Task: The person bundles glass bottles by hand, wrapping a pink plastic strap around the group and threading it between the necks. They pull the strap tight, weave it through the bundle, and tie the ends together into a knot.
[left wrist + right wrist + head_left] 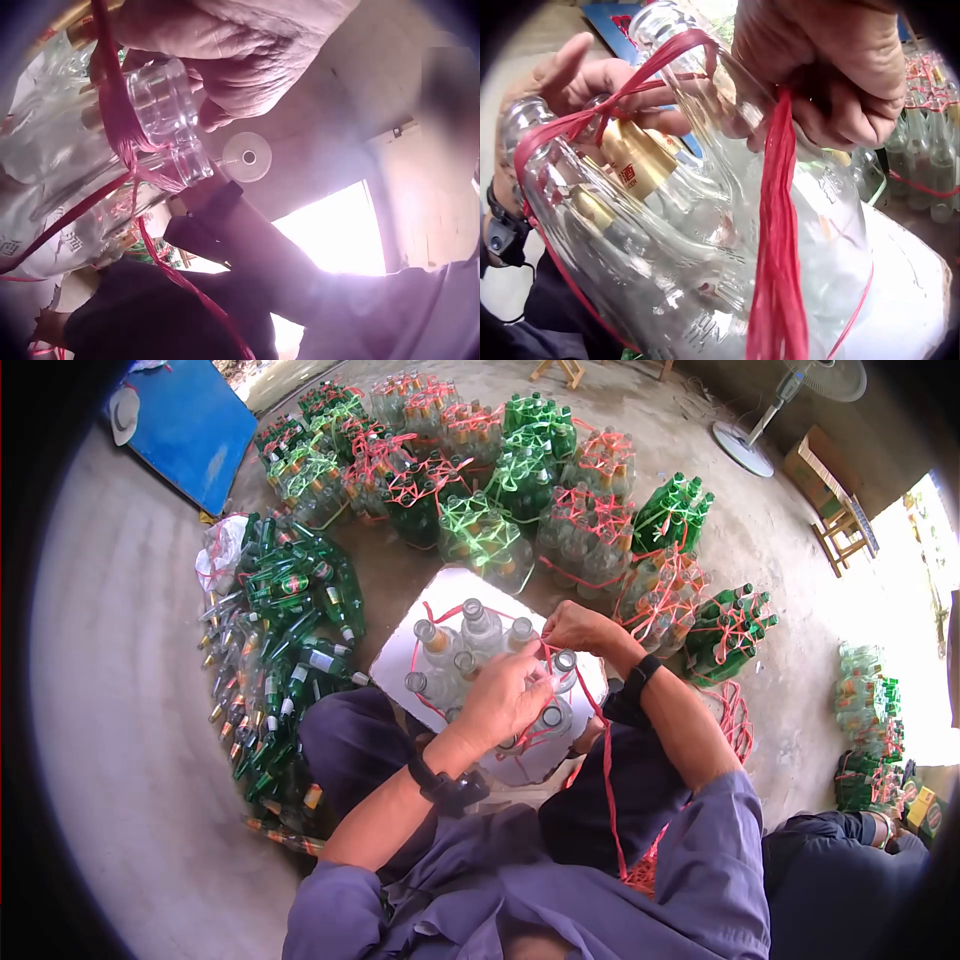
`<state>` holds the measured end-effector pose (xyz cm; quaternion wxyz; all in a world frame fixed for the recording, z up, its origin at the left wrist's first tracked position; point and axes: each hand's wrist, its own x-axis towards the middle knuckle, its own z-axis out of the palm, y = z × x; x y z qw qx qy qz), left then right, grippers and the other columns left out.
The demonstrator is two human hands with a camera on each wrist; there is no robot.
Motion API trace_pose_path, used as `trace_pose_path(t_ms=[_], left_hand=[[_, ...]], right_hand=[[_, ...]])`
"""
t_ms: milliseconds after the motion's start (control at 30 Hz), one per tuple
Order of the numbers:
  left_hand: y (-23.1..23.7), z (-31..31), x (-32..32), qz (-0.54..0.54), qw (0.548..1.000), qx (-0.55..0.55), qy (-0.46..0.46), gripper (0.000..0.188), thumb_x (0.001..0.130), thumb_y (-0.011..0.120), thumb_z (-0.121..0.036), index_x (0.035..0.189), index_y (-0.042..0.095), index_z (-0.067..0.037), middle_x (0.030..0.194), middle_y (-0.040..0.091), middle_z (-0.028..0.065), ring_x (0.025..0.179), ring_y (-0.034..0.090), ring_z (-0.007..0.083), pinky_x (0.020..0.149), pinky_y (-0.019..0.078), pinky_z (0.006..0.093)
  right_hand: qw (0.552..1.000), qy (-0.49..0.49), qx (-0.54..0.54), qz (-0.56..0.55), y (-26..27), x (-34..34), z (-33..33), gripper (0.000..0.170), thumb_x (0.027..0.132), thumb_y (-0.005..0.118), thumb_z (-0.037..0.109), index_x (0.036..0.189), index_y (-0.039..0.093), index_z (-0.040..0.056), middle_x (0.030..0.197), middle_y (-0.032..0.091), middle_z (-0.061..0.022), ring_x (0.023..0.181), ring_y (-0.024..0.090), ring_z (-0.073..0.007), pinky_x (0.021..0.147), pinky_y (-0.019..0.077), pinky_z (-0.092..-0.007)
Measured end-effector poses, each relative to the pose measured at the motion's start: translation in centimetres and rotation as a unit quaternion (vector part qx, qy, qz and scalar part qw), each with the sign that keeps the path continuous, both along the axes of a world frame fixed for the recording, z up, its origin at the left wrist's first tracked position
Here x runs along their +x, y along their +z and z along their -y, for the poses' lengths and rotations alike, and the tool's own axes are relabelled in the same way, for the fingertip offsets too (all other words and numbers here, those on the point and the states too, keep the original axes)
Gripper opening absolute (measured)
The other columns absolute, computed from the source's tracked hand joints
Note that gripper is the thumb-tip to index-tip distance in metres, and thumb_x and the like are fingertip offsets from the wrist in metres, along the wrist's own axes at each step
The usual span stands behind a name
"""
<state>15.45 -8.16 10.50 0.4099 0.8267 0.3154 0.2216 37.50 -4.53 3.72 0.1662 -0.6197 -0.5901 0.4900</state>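
Clear glass bottles (480,628) stand in a cluster on a white board (400,650), with red plastic strip (608,790) looped round their necks. My left hand (510,695) lies over the near side of the necks; in the right wrist view that hand (592,79) has its thumb raised and fingers reaching between the necks, by the crossing strips. At the far right of the cluster, my right hand (580,628) has curled fingers gripping red strip. A wide band of strip (780,240) hangs below the right hand (825,75) in the right wrist view.
Bundles of green and clear bottles (485,535) stand in an arc beyond the board. Loose bottles (290,620) lie piled at left. A fan (745,448), small wooden stool (848,535) and blue panel (190,435) stand farther off. Someone's dark clothing (840,880) shows at lower right.
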Motion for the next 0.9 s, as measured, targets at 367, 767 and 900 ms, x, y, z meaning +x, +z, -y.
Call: trace_pose_path(t_ms=[367,767,900], left_hand=[[0.6,-0.3,1.4,-0.015,0.998,0.064,0.006,0.019,0.083,0.068,-0.022,0.081,0.065,-0.004,0.089,0.067,0.0089,0.089,0.061,0.0295,0.089,0.0384,0.0390],[3.0,1.3,1.3,-0.004,0.998,0.020,0.067,0.010,0.080,0.070,-0.013,0.087,0.072,-0.006,0.088,0.069,0.0091,0.093,0.056,0.0281,0.089,0.0434,0.0391],[3.0,1.6,1.0,-0.001,0.996,0.045,0.073,0.009,0.080,0.070,-0.011,0.088,0.073,-0.007,0.088,0.069,0.0081,0.095,0.056,0.0266,0.091,0.0431,0.0384]], right_hand=[[0.995,-0.001,0.001,-0.100,0.7,-0.2,0.9,0.022,0.077,0.076,0.020,0.071,0.071,-0.0010,0.056,0.047,0.0050,0.055,0.038,-0.0064,0.047,0.0322,-0.0320],[0.972,-0.034,-0.043,-0.229,0.3,1.0,2.0,0.020,0.083,0.072,0.023,0.076,0.074,0.0039,0.062,0.052,0.0059,0.057,0.043,-0.0060,0.051,0.0337,-0.0281],[0.964,-0.039,-0.045,-0.261,1.0,1.0,2.4,0.020,0.086,0.071,0.023,0.079,0.075,0.0040,0.062,0.053,0.0058,0.057,0.043,-0.0060,0.051,0.0351,-0.0281]])
